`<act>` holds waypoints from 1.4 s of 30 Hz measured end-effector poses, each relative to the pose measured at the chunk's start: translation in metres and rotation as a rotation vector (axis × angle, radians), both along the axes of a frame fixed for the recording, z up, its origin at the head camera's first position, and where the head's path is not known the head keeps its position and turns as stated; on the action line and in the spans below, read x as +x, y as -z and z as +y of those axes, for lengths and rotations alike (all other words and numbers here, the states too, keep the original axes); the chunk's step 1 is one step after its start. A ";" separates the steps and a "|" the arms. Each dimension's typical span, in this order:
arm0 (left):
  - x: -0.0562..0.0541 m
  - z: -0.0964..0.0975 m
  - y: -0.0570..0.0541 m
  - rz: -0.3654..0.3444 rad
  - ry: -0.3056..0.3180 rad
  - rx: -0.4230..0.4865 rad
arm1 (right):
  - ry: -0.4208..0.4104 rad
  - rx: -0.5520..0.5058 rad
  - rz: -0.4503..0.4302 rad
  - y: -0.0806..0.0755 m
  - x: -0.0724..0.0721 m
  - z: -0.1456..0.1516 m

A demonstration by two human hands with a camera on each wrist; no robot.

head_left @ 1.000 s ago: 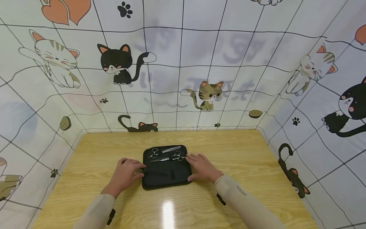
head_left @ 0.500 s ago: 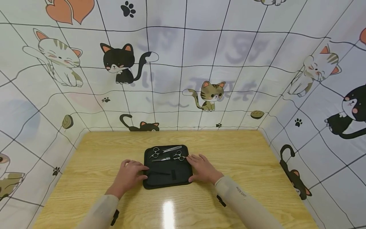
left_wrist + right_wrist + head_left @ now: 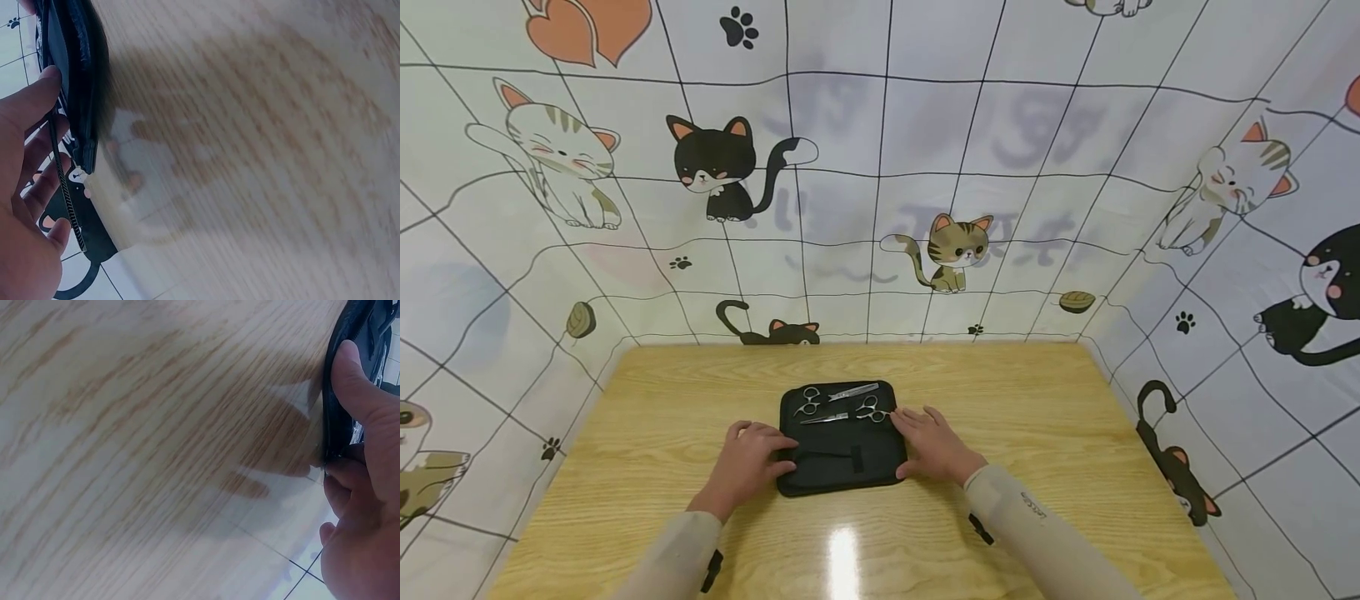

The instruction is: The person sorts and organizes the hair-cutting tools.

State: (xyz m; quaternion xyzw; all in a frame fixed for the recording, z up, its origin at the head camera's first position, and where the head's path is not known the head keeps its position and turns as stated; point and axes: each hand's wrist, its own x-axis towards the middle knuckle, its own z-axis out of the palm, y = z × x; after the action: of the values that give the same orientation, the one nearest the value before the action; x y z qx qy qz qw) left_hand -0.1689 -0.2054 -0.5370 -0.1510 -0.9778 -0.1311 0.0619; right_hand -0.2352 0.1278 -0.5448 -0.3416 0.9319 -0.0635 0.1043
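Observation:
An open black scissors case (image 3: pixel 827 477) lies on the wooden table. In its upper half lie two silver scissors, one pair (image 3: pixel 853 391) above the other pair (image 3: pixel 825 419). Its lower half has a dark slot and a small black strap (image 3: pixel 857 458). My left hand (image 3: pixel 747 461) grips the left side, fingertips over the edge; in the left wrist view its thumb (image 3: pixel 45 94) and fingers straddle a zipper-edged strip (image 3: pixel 65 187). My right hand (image 3: pixel 934 446) holds the right side, thumb (image 3: pixel 351 372) on the rim near the lower corner and bent fingers farther along.
The pale wooden table (image 3: pixel 1000 383) extends around the case, its back edge against a white cloth wall (image 3: pixel 850 275) with black grid lines and cartoon cats. Similar printed cloth hangs on both sides. A bright light reflection (image 3: pixel 842 558) shows near the front.
My left hand has shifted slightly right, its fingertips reaching further over the case's left edge. The right hand stays at the right side, and the scissors keep their places in the case.

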 end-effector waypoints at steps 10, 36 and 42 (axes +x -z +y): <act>-0.002 0.006 0.005 -0.013 0.002 0.002 | 0.001 -0.008 -0.008 0.001 -0.001 0.000; -0.004 0.021 0.010 0.003 0.018 -0.031 | 0.004 -0.031 -0.005 0.003 0.000 0.001; -0.005 0.027 0.010 0.018 0.029 -0.034 | 0.002 -0.040 -0.012 0.001 0.001 0.000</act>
State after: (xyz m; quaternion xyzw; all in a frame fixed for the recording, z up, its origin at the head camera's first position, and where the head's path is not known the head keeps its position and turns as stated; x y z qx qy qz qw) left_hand -0.1735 -0.1788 -0.5470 -0.1676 -0.9770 -0.1139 0.0660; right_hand -0.2338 0.1283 -0.5456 -0.3421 0.9302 -0.0843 0.1030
